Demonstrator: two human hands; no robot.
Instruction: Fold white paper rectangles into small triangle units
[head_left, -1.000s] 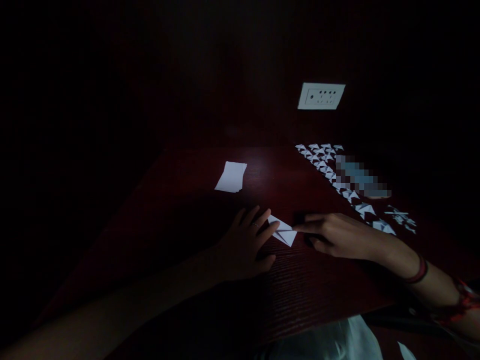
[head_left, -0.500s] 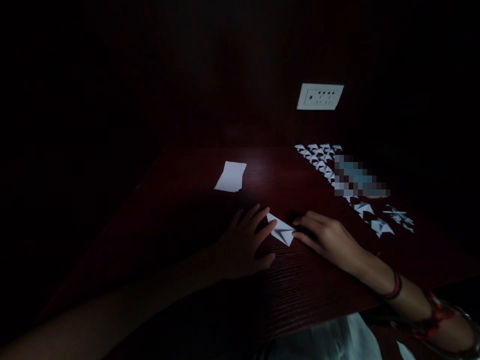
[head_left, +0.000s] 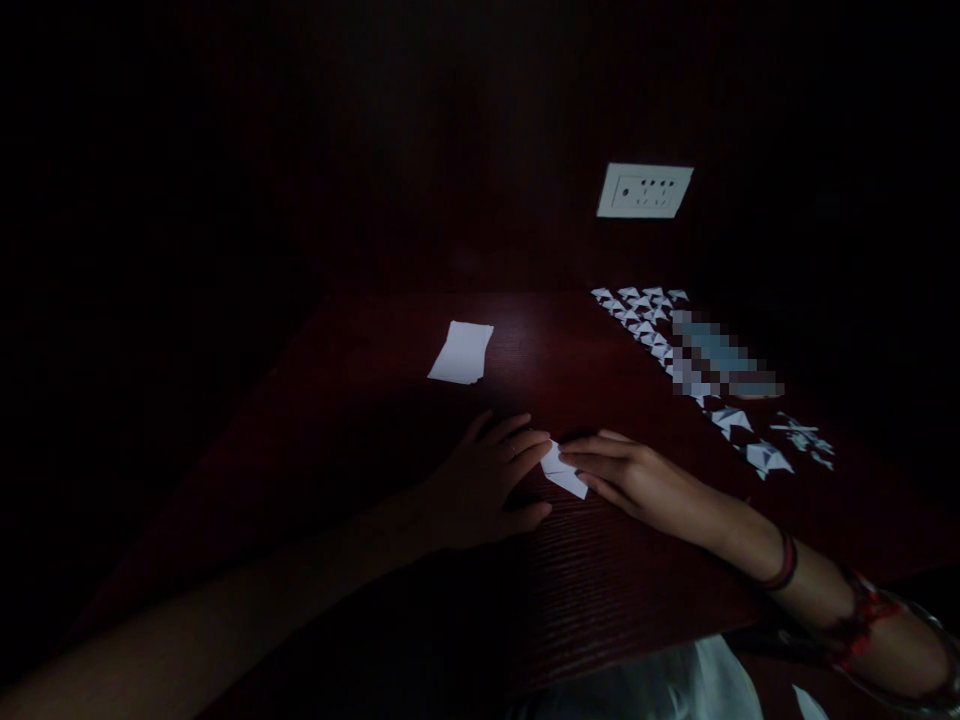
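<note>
1. Head view: my right hand [head_left: 637, 475] now reaches further over the small folded paper [head_left: 566, 484] than it did half a second ago; its right end, a long point then, now looks turned inward under my fingertips; I take this to mean a fresh fold is being laid, its crease probably not yet set.
2. My left hand [head_left: 480, 490] is spread and open, fingertips at the paper's left edge, as if steadying it; my right fingers bend over the other side, thumb by the lower edge; in this dim light I cannot tell whether they pinch or only press.
3. The paper lies on the dark red table [head_left: 360, 380], between my hands; my own fingers hide part of it, and shadow stands in the way too.
4. Beyond it sits a stack of white sheets [head_left: 463, 354]; to the right run rows of folded pieces [head_left: 730, 420], with a pixelated patch [head_left: 716, 345] and thin white bits [head_left: 802, 435] beside them; a wall socket [head_left: 645, 190] is above.
</note>
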